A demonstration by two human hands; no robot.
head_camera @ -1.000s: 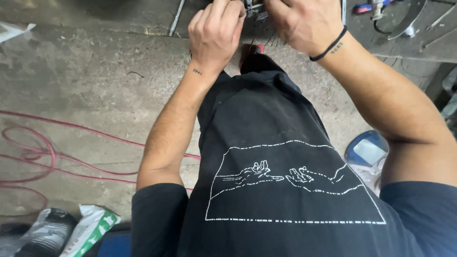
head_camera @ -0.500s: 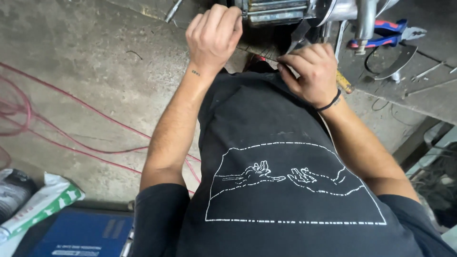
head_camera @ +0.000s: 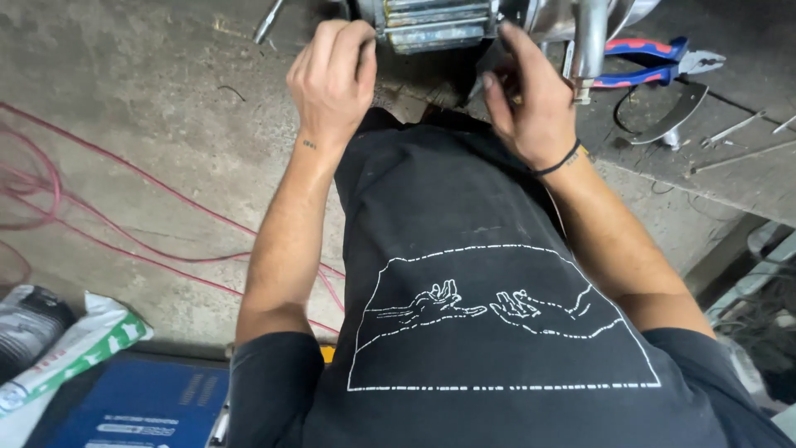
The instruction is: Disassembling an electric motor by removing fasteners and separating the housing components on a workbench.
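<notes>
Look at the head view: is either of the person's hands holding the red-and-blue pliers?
No. The pliers lie on the bench, apart from the right hand, and the left hand grips the metal part.

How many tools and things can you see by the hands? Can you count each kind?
Hands: 2, left hand and right hand
Metal machine part: 1
Pliers with red and blue handles: 1
Curved metal blade piece: 1
Thin metal rods: 2
Red cable: 1
Blue case: 1
Total: 9
</notes>
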